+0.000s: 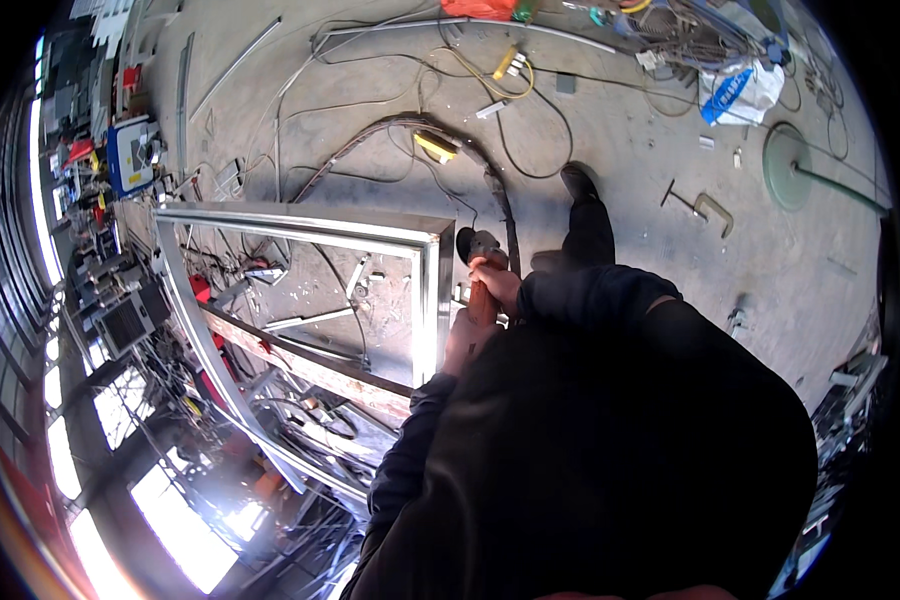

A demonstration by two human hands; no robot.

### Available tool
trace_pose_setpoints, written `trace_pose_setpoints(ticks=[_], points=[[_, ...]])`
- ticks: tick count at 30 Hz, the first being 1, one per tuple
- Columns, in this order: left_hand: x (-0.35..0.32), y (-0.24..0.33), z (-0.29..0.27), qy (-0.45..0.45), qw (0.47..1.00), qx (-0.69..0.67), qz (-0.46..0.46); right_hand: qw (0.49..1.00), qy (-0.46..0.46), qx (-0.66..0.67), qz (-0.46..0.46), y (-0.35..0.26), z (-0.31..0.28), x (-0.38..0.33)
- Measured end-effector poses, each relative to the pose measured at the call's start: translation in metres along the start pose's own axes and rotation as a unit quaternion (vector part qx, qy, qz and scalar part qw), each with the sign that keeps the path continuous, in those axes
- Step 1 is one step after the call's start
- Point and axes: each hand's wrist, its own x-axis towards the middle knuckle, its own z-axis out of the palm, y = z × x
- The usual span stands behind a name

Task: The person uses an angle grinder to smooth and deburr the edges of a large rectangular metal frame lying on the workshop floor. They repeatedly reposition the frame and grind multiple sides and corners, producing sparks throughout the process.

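An orange angle grinder [482, 303] is held in both of my hands, its dark head and disc close beside the corner of a shiny metal frame [432, 240]. My right hand [502, 284] is closed around the body near the head. Lower down, my left hand [461, 343] wraps the rear part of the grinder, right next to the frame's side. Whether the disc touches the metal cannot be made out. The rectangular frame stands raised off the floor, to the left of my body. A rusty, worn beam [310, 362] runs beneath it.
Cables, a thick dark hose [400, 120] and a yellow power strip [436, 147] lie on the concrete floor ahead. A clamp [715, 214], a green round-based stand [787, 166] and a white-blue bag [742, 93] are at right. Tools and a blue-white machine [132, 157] crowd the left.
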Motion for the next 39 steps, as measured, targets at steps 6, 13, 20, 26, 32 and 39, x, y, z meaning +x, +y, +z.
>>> trace_pose_setpoints(ticks=[6, 13, 20, 26, 32, 39], points=[[-0.029, 0.000, 0.001, 0.046, 0.984, -0.076, 0.151, 0.988, 0.066, -0.084, -0.109, -0.021, 0.002, -0.036], [-0.120, -0.041, -0.001, 0.086, 0.934, -0.201, 0.284, 0.931, 0.028, -0.208, -0.298, -0.014, 0.074, -0.176], [-0.086, -0.007, -0.007, 0.051, 0.837, -0.367, 0.402, 0.919, -0.086, -0.214, -0.319, -0.075, 0.111, -0.210], [-0.029, 0.025, -0.013, 0.058, 0.773, -0.396, 0.492, 0.933, -0.103, -0.176, -0.298, -0.111, 0.096, -0.147], [0.069, 0.101, -0.046, 0.081, 0.798, -0.302, 0.516, 0.980, -0.059, -0.042, -0.186, -0.243, 0.084, -0.103], [0.014, 0.232, -0.125, 0.135, 0.876, -0.220, 0.407, 0.990, 0.024, -0.008, -0.139, -0.436, 0.051, -0.128]])
